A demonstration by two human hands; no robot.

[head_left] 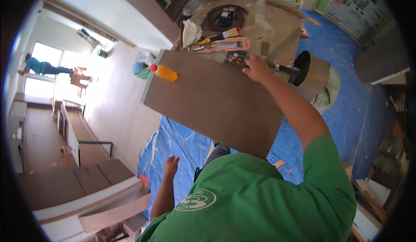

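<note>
Blue sheeting (173,133) covers the floor below us. Our left hand (171,165) hangs empty, fingers loosely apart. The brown board (212,96) lies before us, an orange bottle (165,73) near its left end. At its far edge, our right hand (258,68) meets dark tools (235,60); we cannot tell if it grips one. Beyond is a brush (229,33).

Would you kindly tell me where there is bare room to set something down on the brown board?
The middle and near part of the brown board look bare, bordered by the orange bottle at far left and the right hand by the far edge. Beyond that edge it is crowded, with a paintbrush and a clear plastic bottle.
</note>
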